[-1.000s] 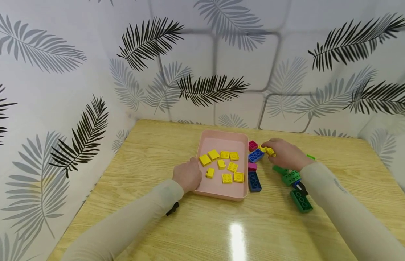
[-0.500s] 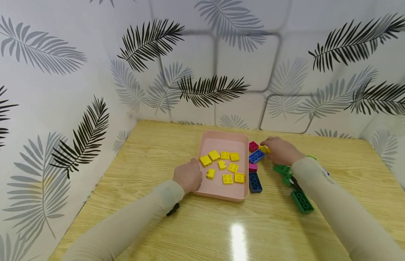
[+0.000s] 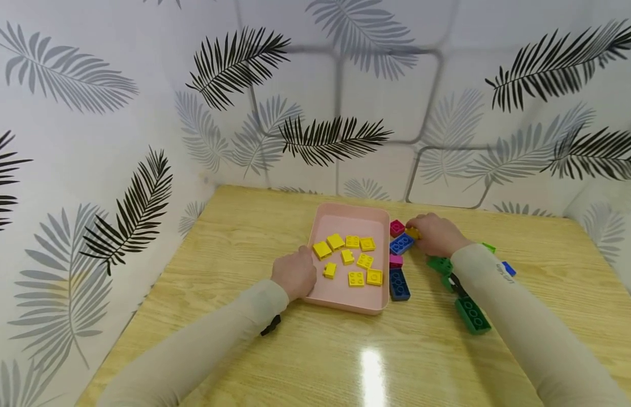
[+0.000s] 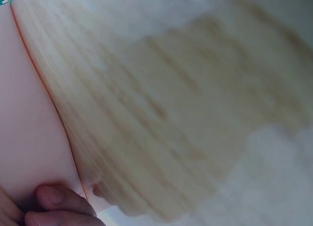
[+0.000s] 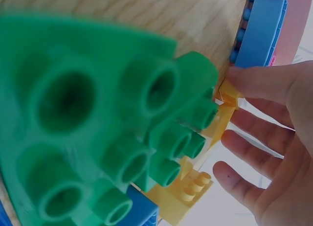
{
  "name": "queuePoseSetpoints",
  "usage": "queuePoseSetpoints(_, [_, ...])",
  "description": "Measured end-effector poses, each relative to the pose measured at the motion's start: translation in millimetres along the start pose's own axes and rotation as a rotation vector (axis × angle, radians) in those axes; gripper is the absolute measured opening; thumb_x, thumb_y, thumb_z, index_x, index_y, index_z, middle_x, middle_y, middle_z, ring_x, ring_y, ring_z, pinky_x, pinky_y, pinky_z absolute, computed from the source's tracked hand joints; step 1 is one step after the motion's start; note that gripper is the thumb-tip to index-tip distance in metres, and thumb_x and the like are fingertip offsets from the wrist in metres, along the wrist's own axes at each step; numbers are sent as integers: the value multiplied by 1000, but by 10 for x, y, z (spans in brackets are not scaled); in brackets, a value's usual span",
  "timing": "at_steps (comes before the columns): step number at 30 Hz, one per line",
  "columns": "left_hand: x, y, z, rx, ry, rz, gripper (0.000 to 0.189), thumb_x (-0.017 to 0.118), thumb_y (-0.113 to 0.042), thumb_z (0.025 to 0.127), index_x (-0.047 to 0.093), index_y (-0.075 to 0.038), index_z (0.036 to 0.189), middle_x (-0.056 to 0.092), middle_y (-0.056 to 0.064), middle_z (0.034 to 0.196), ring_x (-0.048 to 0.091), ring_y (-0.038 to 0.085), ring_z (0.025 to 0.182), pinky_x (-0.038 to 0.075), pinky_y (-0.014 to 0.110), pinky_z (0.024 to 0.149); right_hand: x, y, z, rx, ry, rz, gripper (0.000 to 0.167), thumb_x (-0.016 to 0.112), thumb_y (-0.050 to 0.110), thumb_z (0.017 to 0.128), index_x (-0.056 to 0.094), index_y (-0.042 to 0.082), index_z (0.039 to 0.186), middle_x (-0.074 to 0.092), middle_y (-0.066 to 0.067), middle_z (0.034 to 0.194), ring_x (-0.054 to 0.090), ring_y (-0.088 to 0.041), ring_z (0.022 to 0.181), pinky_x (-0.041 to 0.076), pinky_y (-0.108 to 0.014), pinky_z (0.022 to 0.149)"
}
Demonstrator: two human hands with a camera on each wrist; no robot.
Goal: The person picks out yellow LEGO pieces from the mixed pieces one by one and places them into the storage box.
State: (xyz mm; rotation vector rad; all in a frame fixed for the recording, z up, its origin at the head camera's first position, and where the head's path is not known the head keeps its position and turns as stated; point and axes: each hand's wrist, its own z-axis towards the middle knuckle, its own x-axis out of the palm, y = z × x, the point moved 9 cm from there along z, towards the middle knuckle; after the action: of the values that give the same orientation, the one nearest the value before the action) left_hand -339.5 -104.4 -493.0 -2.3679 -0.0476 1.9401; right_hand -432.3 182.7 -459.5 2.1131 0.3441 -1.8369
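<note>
My left hand [image 3: 294,273] grips the left rim of a shallow pink tray [image 3: 341,302]; its fingertips show at the tray's edge in the left wrist view. Yellow toy bricks [image 3: 356,278] lie scattered inside the tray. Beyond its right side, my right hand [image 3: 439,234] pinches an orange-yellow toy brick [image 3: 413,232] between thumb and fingers. The right wrist view shows this yellow brick [image 5: 228,93] at the thumb tip, partly hidden by the hand. Another yellow brick [image 5: 183,192] with studs lies close by, beyond a large green brick [image 5: 98,99].
Along the tray's right side lie a red brick [image 3: 397,228], a blue brick [image 3: 401,244], a pink brick [image 3: 396,261] and a dark blue brick [image 3: 399,284]. Green bricks [image 3: 472,315] lie by the right forearm. A patterned wall [image 3: 366,113] rises behind the table.
My right hand has shifted slightly left and closed in on the yellow brick at its fingertips; the lower yellow brick it showed earlier is now covered. The left hand stays on the tray.
</note>
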Motion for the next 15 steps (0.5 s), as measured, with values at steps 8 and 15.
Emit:
queuePoseSetpoints(8, [-22, -15, 4, 14, -6, 8, 37, 51, -33, 103, 52, -1, 121, 59, 4, 73, 59, 15, 57, 52, 35, 56, -35, 4, -53, -2, -4, 24, 30, 74, 11, 88, 69, 8, 118, 68, -15, 121, 59, -36, 111, 47, -57, 100])
queuePoseSetpoints(15, [-21, -11, 0, 8, -8, 21, 37, 50, -33, 103, 52, -1, 122, 59, 4, 72, 58, 15, 56, 52, 35, 55, -116, 65, -175, -48, -38, 24, 32, 75, 8, 86, 70, 5, 118, 69, -16, 119, 62, -36, 108, 50, -55, 97])
